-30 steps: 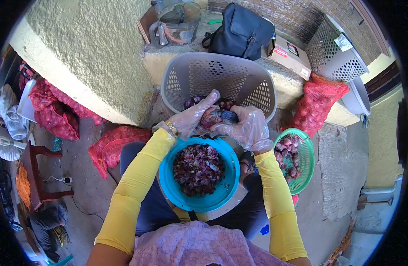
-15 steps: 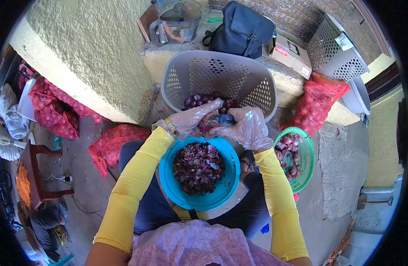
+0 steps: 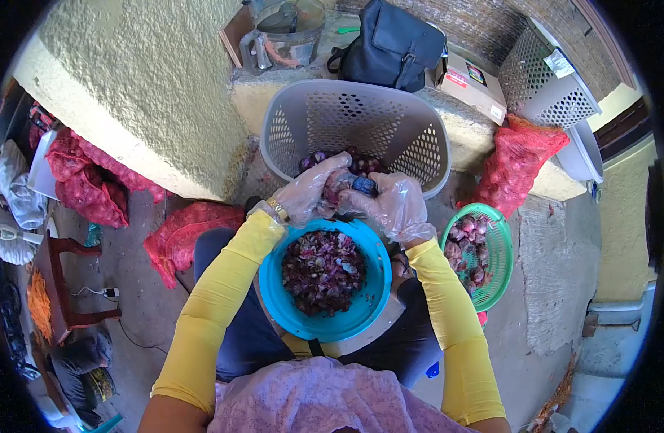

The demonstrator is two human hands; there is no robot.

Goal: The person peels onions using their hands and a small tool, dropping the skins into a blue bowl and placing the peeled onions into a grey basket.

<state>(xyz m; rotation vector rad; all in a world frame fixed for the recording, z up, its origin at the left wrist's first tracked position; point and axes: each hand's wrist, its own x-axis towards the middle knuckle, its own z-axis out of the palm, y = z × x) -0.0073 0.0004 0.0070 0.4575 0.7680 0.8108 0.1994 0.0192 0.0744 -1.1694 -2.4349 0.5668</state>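
Both my hands wear clear plastic gloves and meet above the far rim of a blue bowl (image 3: 369, 303) on my lap. My left hand (image 3: 308, 192) grips a purple onion (image 3: 337, 184). My right hand (image 3: 393, 206) holds a small blue-handled knife (image 3: 364, 185) against that onion. The bowl is full of purple onion peels (image 3: 322, 271). Just beyond my hands stands a grey perforated basket (image 3: 389, 123) with several unpeeled onions at its bottom.
A green basket (image 3: 502, 260) with peeled onions sits at my right. Red mesh sacks (image 3: 516, 162) lie right and left (image 3: 177, 238). A black bag (image 3: 389, 45), a cardboard box (image 3: 475, 81) and a metal pot (image 3: 281, 32) rest on the ledge behind.
My hands with the onion and knife have shifted slightly left and away from me, and the fingers have turned the onion a little. The bowl stays put.
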